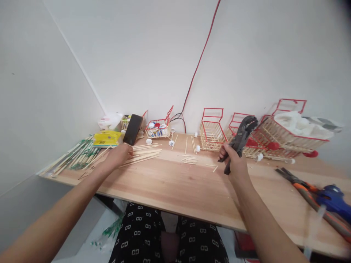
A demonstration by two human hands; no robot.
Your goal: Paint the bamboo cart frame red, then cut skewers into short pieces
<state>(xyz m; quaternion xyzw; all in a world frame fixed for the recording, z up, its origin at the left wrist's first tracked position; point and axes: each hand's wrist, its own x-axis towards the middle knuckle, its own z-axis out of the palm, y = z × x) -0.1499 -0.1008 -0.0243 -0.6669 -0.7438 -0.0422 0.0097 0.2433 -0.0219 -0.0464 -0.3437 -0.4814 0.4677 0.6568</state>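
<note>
Patterned black trousers fill the bottom centre of the frame, under the edge of the pale wooden tabletop. Left of centre, the left hand rests palm-down, fingers loosely together, on a loose bundle of thin bamboo sticks. Right of centre, the right hand is wrapped tight round the handles of black cutting pliers, head raised toward the small red-rimmed stick-built carts. Picking out a stick looks like the step in hand; next, it must meet the pliers' jaws squarely.
</note>
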